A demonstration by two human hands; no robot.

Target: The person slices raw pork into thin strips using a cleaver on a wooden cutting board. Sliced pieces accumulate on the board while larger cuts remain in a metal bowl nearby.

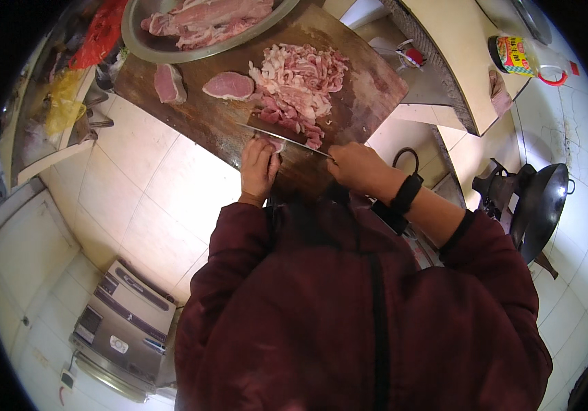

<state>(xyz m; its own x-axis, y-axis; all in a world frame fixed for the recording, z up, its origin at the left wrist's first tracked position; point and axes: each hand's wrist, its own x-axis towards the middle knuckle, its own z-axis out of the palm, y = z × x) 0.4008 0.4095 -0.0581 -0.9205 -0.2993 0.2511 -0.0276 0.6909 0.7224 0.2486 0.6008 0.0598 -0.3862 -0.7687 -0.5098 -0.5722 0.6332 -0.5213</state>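
Observation:
My right hand (351,165) is closed around the handle of a knife (289,140), whose blade points left across a wooden cutting board (201,120). My left hand (258,167) presses a small piece of raw meat (276,145) to the board, close beside the blade. Just beyond the knife lies a large pile of sliced raw meat (299,77), pale slices above and redder strips nearer the blade. Two larger cut pieces, an oval piece of meat (228,86) and a thicker meat chunk (169,83), rest to the left of the pile.
A metal basin (142,43) with big raw meat pieces stands at the board's far edge. Red (99,36) and yellow plastic bags (62,100) lie at the left. On the right are a counter (443,31), a sauce bottle (520,55) and a black wok (539,213).

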